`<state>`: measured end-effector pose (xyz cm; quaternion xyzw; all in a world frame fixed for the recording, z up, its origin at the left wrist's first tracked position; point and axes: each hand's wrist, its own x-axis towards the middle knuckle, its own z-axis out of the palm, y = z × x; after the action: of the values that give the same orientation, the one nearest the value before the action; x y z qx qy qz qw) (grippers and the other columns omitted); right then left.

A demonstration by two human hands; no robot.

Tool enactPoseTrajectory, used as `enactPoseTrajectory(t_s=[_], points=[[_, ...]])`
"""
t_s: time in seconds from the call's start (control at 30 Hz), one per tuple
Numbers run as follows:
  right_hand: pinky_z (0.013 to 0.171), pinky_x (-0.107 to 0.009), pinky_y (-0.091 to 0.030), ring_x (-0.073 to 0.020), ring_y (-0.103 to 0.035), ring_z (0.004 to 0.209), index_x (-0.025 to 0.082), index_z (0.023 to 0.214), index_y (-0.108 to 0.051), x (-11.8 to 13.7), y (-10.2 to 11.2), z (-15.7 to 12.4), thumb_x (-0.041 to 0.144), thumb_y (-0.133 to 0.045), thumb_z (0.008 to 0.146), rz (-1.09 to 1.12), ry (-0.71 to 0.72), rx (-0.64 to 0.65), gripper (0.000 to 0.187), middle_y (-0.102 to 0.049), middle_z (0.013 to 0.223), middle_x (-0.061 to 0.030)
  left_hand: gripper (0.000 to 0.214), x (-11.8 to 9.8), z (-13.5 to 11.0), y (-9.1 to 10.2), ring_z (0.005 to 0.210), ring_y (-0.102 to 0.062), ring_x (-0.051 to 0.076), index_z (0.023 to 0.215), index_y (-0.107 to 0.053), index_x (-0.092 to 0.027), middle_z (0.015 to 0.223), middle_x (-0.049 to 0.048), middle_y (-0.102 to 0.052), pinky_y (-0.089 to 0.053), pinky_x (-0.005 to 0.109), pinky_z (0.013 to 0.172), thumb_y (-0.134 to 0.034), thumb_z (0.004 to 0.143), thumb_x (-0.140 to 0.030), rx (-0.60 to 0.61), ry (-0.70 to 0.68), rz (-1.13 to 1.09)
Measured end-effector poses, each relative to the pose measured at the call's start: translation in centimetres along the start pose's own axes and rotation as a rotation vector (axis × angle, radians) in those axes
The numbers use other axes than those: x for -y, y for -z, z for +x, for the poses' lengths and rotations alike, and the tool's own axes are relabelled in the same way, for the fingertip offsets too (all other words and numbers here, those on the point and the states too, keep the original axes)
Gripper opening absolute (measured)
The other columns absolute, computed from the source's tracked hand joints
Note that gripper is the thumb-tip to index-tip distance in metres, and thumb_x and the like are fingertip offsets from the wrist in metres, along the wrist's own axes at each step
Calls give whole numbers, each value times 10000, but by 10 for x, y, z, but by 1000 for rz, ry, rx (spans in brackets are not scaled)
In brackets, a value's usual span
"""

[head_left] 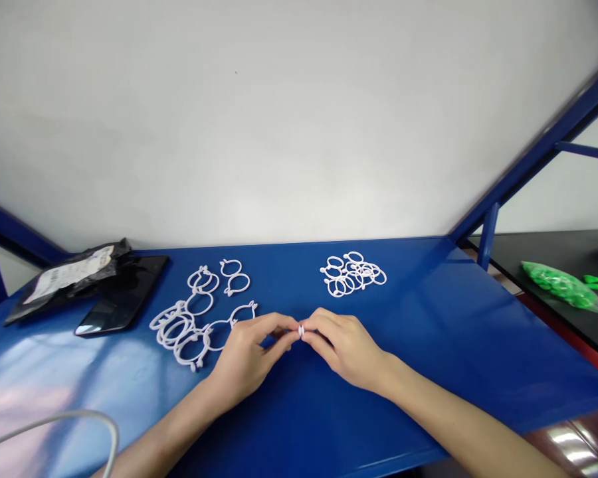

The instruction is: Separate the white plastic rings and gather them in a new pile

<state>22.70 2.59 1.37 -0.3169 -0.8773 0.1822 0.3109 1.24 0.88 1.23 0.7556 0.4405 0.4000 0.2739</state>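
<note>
My left hand and my right hand meet at the fingertips above the blue table. Between them, pinched by thumb and fingers of both, is a small white plastic ring, seen nearly edge-on and mostly covered by the fingertips. Beside my left hand lies a loose heap of white plastic rings, several with small knobs at their ends. Two more white rings lie behind that heap. Farther back, beyond my right hand, sits a tighter cluster of white rings.
A black plastic mailing bag and a dark phone or tablet lie at the left of the blue table. A grey cable curves at lower left. On a black surface at right rests a clear bag of green pieces. Blue frame bars flank the table.
</note>
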Motion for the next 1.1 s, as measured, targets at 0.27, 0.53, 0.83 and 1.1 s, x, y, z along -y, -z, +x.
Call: enactPoseTrajectory(t_s=[0.27, 0.53, 0.83, 1.1], points=[[677, -257, -532, -146, -663, 739, 175, 1034, -660, 6, 5, -1, 273, -428, 1090, 22, 50, 50, 258, -706, 904, -47, 84, -3, -4, 2, 630, -723, 83, 914, -714, -208, 762, -32, -776, -559, 132, 639, -650, 963, -188, -42, -261, 83], [675, -264, -528, -152, -656, 729, 168, 986, -647, 4, 6, 1, 276, -389, 1099, -40, 80, 106, 301, -704, 883, -54, 144, 4, -4, -1, 659, -738, 91, 927, -684, -195, 803, -14, -781, -564, 140, 647, -582, 1015, -247, -40, -374, 142], [677, -259, -525, -154, -676, 727, 188, 967, -655, 0, 2, -3, 269, -422, 1088, -60, 94, 133, 275, -721, 871, -43, 181, 7, -9, 0, 737, -754, 128, 987, -712, -211, 889, 26, -794, -593, 191, 691, -537, 1018, -182, 109, -308, 153], [650, -241, -481, -137, -691, 703, 216, 938, -680, -11, 1, 3, 371, -557, 1039, -101, -78, -2, 223, -745, 867, -11, 202, 29, 14, 36, 896, -733, 220, 1052, -743, -226, 991, 66, -786, -567, 343, 868, -560, 1008, -298, 2, -283, 511]])
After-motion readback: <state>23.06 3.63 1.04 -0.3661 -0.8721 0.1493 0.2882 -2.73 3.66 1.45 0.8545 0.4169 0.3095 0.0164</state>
